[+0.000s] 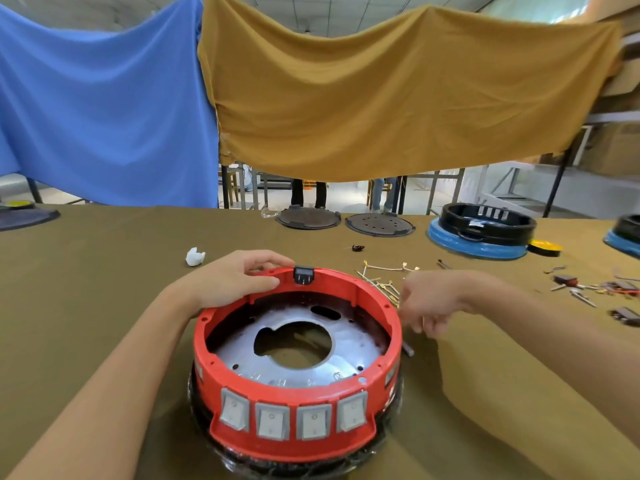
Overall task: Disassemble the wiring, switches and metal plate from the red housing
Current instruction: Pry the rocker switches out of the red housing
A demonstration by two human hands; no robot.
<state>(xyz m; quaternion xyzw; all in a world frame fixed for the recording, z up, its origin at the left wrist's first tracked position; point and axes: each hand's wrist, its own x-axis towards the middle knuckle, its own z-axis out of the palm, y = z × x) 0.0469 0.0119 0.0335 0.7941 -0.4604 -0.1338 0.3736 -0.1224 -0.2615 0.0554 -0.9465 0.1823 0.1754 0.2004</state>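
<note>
Red housing [298,441] rim gripped by left hand [235,278].

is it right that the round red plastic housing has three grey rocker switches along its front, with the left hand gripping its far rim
Not quite. The head view shows four grey rocker switches, not three, along the front of the round red plastic housing. The left hand does grip its far rim.

Glossy red plastic housing [298,441], shiny metal plate [349,344].
</note>
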